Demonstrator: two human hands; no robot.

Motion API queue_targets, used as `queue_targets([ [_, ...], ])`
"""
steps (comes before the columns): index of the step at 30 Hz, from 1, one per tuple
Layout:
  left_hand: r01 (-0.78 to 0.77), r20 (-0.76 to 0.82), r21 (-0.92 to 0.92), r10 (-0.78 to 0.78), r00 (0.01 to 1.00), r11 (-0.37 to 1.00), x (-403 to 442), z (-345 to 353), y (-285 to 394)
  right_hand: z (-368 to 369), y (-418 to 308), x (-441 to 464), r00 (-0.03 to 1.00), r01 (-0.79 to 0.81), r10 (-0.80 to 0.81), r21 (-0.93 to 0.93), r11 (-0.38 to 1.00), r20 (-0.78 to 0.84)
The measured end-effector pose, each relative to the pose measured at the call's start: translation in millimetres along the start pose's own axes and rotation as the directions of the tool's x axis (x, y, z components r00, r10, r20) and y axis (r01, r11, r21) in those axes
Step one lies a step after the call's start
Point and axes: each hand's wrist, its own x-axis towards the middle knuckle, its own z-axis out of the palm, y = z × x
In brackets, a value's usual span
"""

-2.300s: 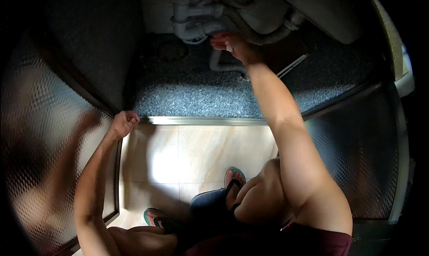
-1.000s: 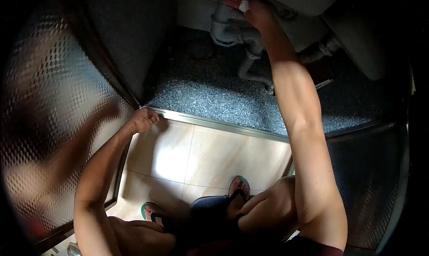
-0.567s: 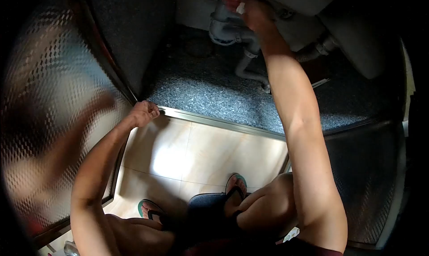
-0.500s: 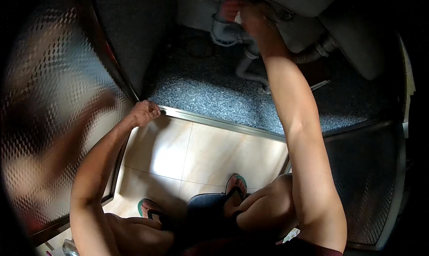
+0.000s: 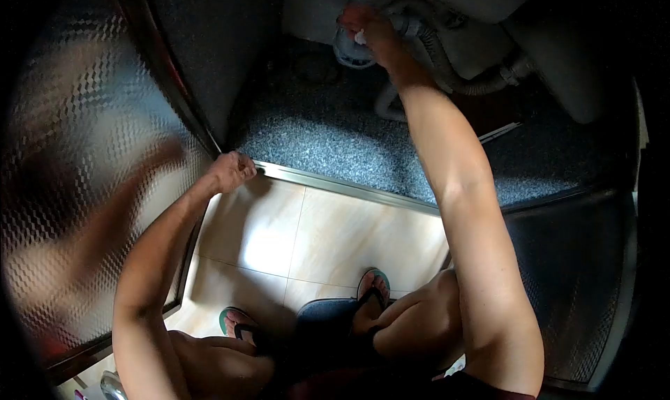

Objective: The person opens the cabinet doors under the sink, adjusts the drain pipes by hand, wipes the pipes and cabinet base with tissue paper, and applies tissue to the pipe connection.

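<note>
Inside a dark under-sink cabinet, my right hand [image 5: 364, 24] is closed at the grey drain pipe [image 5: 354, 56], near its bend. A bit of white, cloth-like material [image 5: 360, 37] shows at its fingers; the rest of it is hidden. My left hand [image 5: 232, 172] is low at the cabinet opening, its fingers curled over the left end of the metal edge strip [image 5: 335, 186]. Ribbed hose [image 5: 478, 87] runs to the right of the pipe, beneath the sink basin.
Textured cabinet doors stand swung out on the left [image 5: 91, 190] and on the right [image 5: 572, 281]. Speckled blue-grey lining [image 5: 328, 149] covers the cabinet floor. Pale tiles [image 5: 335, 239] lie below, with my sandalled feet on them. A thin light strip [image 5: 501, 132] lies inside at right.
My right hand has moved down and slightly left, from the top of the pipe to lower by its bend. My left hand stays at the metal edge.
</note>
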Motion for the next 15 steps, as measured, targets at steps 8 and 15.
queue_targets([
  [8,-0.021,-0.065,-0.004,0.021,0.998,1.000,-7.6,0.2,-0.5,-21.2,14.5,-42.9,0.955,-0.280,0.287,-0.092,0.955,0.072],
  [15,0.017,-0.022,-0.045,-0.018,1.000,0.999,-9.0,2.5,-3.6,-37.1,90.5,-39.1,0.978,-0.182,0.205,-0.589,0.787,-0.028],
])
